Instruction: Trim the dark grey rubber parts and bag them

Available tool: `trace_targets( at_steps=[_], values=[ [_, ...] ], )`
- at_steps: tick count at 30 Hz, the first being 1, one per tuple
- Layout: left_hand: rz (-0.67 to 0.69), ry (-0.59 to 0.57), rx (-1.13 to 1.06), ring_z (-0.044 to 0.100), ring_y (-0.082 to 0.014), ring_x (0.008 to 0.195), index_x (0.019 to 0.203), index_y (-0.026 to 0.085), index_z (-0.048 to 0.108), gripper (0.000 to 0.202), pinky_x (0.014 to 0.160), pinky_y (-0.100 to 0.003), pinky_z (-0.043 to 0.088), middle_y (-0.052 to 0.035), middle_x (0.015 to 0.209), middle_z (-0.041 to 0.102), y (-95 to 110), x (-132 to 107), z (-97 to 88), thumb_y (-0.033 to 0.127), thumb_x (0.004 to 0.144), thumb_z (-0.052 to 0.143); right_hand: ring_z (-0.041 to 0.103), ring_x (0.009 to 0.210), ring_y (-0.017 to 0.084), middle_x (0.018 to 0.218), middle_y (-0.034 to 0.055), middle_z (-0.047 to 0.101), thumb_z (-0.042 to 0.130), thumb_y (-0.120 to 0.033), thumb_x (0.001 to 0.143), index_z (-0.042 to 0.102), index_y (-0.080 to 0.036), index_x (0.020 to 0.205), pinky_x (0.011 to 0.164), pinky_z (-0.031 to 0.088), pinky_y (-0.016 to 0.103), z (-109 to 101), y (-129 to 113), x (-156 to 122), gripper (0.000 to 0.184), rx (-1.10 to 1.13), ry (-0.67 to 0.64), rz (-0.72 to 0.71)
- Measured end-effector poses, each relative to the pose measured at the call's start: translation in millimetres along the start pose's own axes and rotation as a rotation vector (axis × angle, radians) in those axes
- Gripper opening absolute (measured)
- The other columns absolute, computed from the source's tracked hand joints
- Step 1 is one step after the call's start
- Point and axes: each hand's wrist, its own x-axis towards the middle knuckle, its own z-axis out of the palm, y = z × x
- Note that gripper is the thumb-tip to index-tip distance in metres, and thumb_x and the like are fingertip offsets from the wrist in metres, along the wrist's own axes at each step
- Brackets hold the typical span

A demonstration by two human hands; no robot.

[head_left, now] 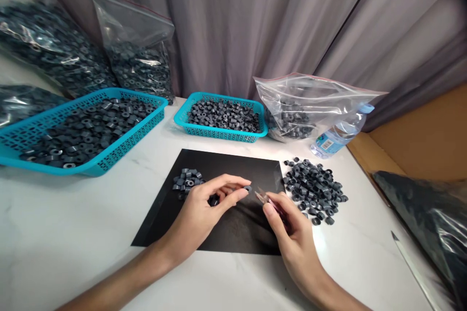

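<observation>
Grey ring (247, 189) pinched in the left hand (209, 201) — right hand (294, 231) wrapped round a pointed tool (262, 197).

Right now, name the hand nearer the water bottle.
Right. The right hand is in front and left of the water bottle; the left hand is farther left.

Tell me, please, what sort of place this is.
Probably a tabletop workstation for small parts: two turquoise perforated baskets of dark rings, zip-lock bags of similar pieces, and a black mat.

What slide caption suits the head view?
Grey ring in the left hand, pointed tool in the right hand, above a black sheet.
</observation>
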Motion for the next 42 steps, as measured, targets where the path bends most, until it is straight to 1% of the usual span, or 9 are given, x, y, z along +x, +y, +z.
trace_targets(
  at_steps=[9,16,19,23,26,31,35,39,42],
  values=[
    [0.015,-0.021,0.090,0.060,-0.0139,0.074,0.104,0.030,0.076,0.018,0.071,-0.026,0.048,0.0041,0.081,0.069,-3,-1,-3.2,0.036,0.088,0.073,0.061,0.089,0.018,0.099,0.0040,0.065,0.057,-0.040,0.103,0.070,-0.023,0.113,0.068,0.049,0.023,1,-5,0,0.024,0.039,0.027,0.020],
    [0.080,0.039,0.102,0.068,-0.0163,0.088,0.102,0.027,0.071,0.016,0.081,-0.026,0.052,0.0026,0.096,0.074,-2,15,-16.5,0.039,0.091,0.070,0.063,0.084,0.019,0.089,0.0038,0.062,0.056,-0.043,0.102,0.070,-0.020,0.111,0.064,0.050,0.021,9,-1,6,0.028,0.108,0.031,0.003],
    [0.215,0.101,0.193,0.069,-0.0164,0.089,0.101,0.027,0.071,0.017,0.083,-0.026,0.052,0.0031,0.097,0.075,20,42,-25.9,0.041,0.092,0.069,0.061,0.078,0.017,0.088,0.0028,0.060,0.056,-0.047,0.101,0.071,-0.020,0.106,0.066,0.051,0.020,16,-2,8,0.031,0.156,0.061,0.042],
    [0.580,0.279,0.319,0.068,-0.0148,0.085,0.100,0.025,0.072,0.013,0.079,-0.024,0.051,0.0024,0.095,0.075,73,96,-25.9,0.035,0.093,0.069,0.061,0.075,0.017,0.087,0.0030,0.059,0.059,-0.053,0.098,0.073,-0.021,0.104,0.063,0.051,0.020,26,-4,10,0.035,0.232,0.163,0.060],
    [0.751,0.195,0.448,0.067,-0.0144,0.082,0.103,0.021,0.070,0.012,0.078,-0.025,0.052,0.0000,0.099,0.076,103,140,-11.4,0.029,0.095,0.065,0.063,0.078,0.018,0.090,0.0047,0.062,0.059,-0.055,0.098,0.073,-0.021,0.103,0.061,0.051,0.021,30,-1,10,0.037,0.224,0.187,0.040],
    [0.879,0.045,0.690,0.066,-0.0217,0.107,0.118,0.020,0.069,0.023,0.098,-0.039,0.048,-0.0059,0.118,0.076,115,188,16.0,0.024,0.100,0.056,0.065,0.083,0.020,0.092,0.0061,0.066,0.059,-0.054,0.098,0.075,-0.022,0.102,0.067,0.053,0.021,32,7,10,0.036,0.177,0.199,0.009],
    [0.896,0.072,0.742,0.062,-0.0236,0.115,0.129,0.021,0.063,0.030,0.103,-0.043,0.043,-0.0069,0.128,0.072,121,174,10.5,0.023,0.102,0.050,0.064,0.082,0.019,0.090,0.0053,0.064,0.059,-0.054,0.098,0.074,-0.022,0.102,0.068,0.053,0.020,30,6,8,0.036,0.204,0.177,0.038],
    [0.941,0.234,0.867,0.060,-0.0234,0.108,0.112,0.019,0.067,0.018,0.099,-0.038,0.041,-0.0049,0.112,0.073,111,126,-26.9,0.026,0.100,0.055,0.063,0.086,0.019,0.093,0.0053,0.062,0.056,-0.054,0.099,0.072,-0.020,0.107,0.069,0.053,0.021,23,3,9,0.038,0.247,0.118,0.120],
    [0.746,0.053,0.968,0.059,-0.0233,0.098,0.098,0.021,0.068,0.011,0.093,-0.036,0.043,-0.0027,0.099,0.071,75,94,-58.8,0.031,0.096,0.062,0.063,0.086,0.019,0.093,0.0055,0.062,0.055,-0.052,0.100,0.070,-0.019,0.110,0.070,0.052,0.021,16,5,11,0.037,0.226,0.036,0.108]
  ],
)
